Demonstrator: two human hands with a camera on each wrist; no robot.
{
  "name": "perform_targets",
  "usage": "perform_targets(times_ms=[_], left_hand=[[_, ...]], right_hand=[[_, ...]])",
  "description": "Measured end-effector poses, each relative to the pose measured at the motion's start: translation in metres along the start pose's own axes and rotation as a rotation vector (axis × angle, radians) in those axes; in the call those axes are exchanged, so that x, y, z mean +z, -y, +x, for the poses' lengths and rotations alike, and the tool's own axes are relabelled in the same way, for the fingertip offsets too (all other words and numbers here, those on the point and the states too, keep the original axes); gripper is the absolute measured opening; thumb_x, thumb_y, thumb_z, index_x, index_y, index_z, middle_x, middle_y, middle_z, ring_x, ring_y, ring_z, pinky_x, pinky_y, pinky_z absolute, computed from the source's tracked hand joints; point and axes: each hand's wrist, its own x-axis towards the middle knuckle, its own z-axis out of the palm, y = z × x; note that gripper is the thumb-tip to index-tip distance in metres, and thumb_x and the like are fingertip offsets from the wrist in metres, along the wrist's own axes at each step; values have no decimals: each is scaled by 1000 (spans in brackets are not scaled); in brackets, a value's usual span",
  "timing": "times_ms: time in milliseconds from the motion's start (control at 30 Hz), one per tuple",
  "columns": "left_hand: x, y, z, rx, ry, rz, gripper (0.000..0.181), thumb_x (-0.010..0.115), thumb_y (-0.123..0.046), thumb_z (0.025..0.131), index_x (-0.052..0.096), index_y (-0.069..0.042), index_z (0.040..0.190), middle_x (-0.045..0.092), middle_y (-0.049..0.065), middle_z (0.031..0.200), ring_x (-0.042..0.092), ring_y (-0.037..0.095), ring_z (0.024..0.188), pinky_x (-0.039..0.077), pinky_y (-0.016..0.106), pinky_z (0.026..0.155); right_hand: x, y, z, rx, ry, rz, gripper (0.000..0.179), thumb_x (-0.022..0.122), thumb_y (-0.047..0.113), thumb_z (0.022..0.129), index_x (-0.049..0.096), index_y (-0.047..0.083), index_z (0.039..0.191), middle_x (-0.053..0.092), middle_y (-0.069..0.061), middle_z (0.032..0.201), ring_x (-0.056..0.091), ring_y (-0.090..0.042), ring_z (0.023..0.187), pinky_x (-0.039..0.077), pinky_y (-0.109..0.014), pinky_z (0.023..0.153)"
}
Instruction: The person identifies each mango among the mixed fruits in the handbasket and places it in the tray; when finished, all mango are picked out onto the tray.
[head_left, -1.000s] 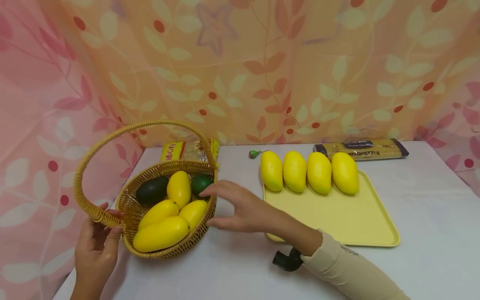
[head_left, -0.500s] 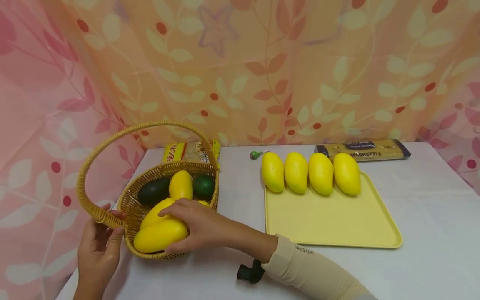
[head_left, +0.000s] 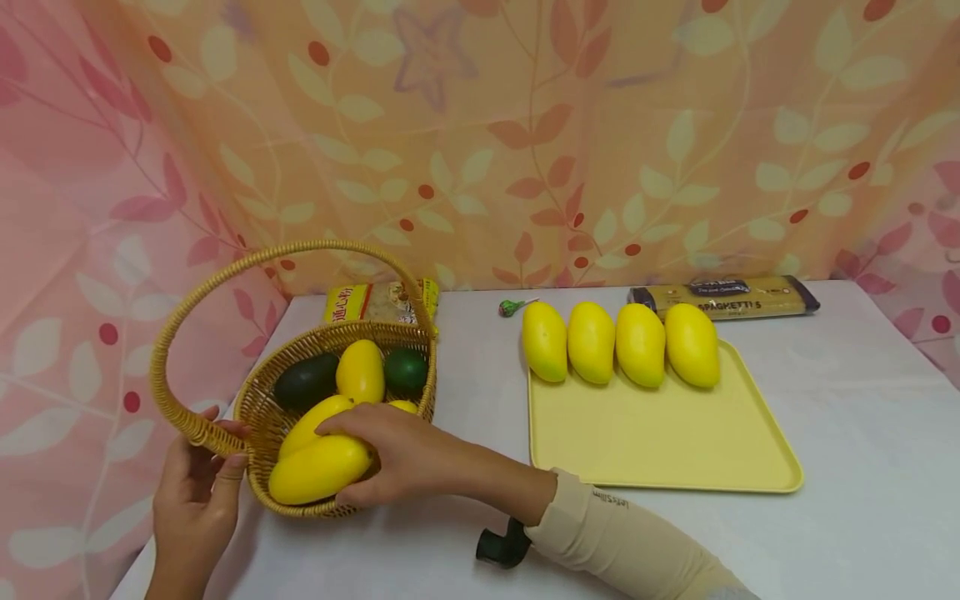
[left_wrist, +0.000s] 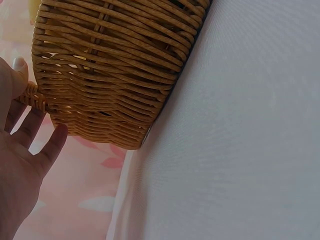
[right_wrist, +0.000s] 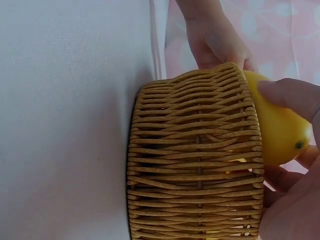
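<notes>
A wicker basket [head_left: 258, 392] with a tall arched handle stands at the left. My left hand [head_left: 197, 492] holds the near-left foot of that handle [left_wrist: 34, 97], thumb on one side and fingers on the other. My right hand [head_left: 401, 454] reaches over the near rim and grips the front yellow mango [head_left: 318, 471]. In the right wrist view its thumb lies on the mango [right_wrist: 282, 127] and the fingers go round the far side. Behind it in the basket are several more yellow mangoes [head_left: 360, 371] and two dark green oval fruits [head_left: 306, 382], one nearly black. One mango is mostly covered by my right hand.
Several yellow mangoes [head_left: 639, 344] lie in a row along the back of a yellow tray [head_left: 667, 442]. Behind are a spaghetti pack [head_left: 727, 300], a lollipop [head_left: 512, 307] and a yellow food packet [head_left: 375, 302]. A black elbow-shaped piece [head_left: 502, 546] sits by my right sleeve.
My right hand has moved left and down from the basket's right rim onto the front mango, which now sits slightly tilted up. My left hand has stayed on the handle.
</notes>
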Motion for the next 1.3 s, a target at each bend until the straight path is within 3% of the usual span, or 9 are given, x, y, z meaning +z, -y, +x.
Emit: perform_targets(times_ms=[267, 467, 600, 933, 1300], left_hand=[[-1, 0, 1, -7, 10, -9, 71, 57, 31, 82, 43, 3, 147, 58, 12, 114, 62, 12, 106, 46, 15, 96], [0, 1, 3, 1, 8, -10, 70, 57, 30, 83, 43, 4, 146, 58, 12, 114, 62, 11, 107, 47, 15, 96], [-1, 3, 3, -12, 4, -22, 70, 56, 31, 82, 43, 4, 146, 59, 10, 114, 62, 12, 107, 47, 15, 95], [-1, 1, 2, -9, -4, -22, 71, 56, 32, 81, 44, 4, 146, 59, 10, 113, 62, 12, 105, 47, 15, 95], [-1, 3, 0, -8, 1, -8, 71, 57, 31, 82, 44, 3, 146, 60, 11, 114, 62, 11, 105, 47, 14, 95]], right_hand=[[2, -2, -2, -77, -222, 331, 69, 83, 22, 84, 47, 13, 142, 58, 8, 127, 53, 0, 113, 46, -20, 99], [-4, 0, -2, -135, -432, 457, 62, 81, 10, 83, 50, 9, 137, 58, -2, 130, 60, -8, 106, 54, -28, 93], [-8, -1, -5, -95, -477, 511, 57, 79, 10, 85, 52, 10, 134, 58, 0, 126, 62, -9, 101, 57, -31, 88], [-23, -5, -24, -42, -544, 461, 55, 79, 13, 86, 54, 13, 135, 60, 0, 121, 63, -13, 94, 59, -32, 81], [-39, -24, -59, 49, -618, 377, 54, 81, 16, 86, 56, 17, 133, 61, 4, 122, 62, -23, 101, 57, -34, 85]])
